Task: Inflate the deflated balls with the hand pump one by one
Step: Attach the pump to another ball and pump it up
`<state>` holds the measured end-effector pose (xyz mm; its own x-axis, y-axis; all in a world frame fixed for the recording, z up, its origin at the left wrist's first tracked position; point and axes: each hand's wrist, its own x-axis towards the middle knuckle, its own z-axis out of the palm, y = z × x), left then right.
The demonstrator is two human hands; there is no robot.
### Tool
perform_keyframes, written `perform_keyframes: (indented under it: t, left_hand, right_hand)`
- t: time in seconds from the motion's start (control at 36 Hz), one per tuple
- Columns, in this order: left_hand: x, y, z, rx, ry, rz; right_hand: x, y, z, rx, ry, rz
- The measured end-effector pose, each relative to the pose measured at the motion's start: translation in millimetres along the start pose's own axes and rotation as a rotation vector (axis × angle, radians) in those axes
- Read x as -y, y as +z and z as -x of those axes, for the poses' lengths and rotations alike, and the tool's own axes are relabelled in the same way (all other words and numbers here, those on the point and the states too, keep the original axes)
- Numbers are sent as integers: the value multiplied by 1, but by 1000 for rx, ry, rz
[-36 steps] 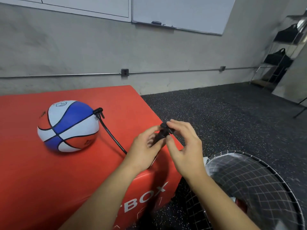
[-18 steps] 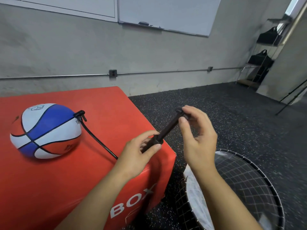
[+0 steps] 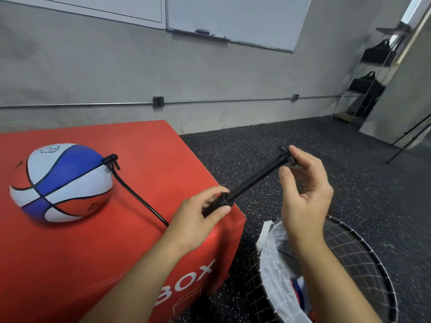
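Head view: ball (image 3: 61, 183) sits on red surface (image 3: 144, 145), far left; hose (image 3: 137, 197) plugged at its valve; left hand (image 3: 198, 220) grips pump (image 3: 247, 185) barrel, right hand (image 3: 305, 194) pinches extended handle; risk: off-axis push tugs hose, needle pops out, ball rolls.

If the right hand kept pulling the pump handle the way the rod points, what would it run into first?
Probably nothing nearby. The right hand pinches the pump handle; the rod points up and away over bare floor toward the wall, though depth is hard to judge.
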<state>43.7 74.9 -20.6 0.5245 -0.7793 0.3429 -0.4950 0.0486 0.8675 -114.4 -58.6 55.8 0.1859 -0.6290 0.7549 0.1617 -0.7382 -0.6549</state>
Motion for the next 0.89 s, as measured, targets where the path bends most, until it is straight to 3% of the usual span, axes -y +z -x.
perform_keyframes:
  t: [0.67, 0.89]
  left_hand:
    - [1, -19, 0, -70, -29, 189]
    - [-3, -20, 1, -69, -18, 188]
  right_hand:
    - [-12, 67, 51, 321, -85, 53]
    - [-4, 64, 52, 334, -76, 71]
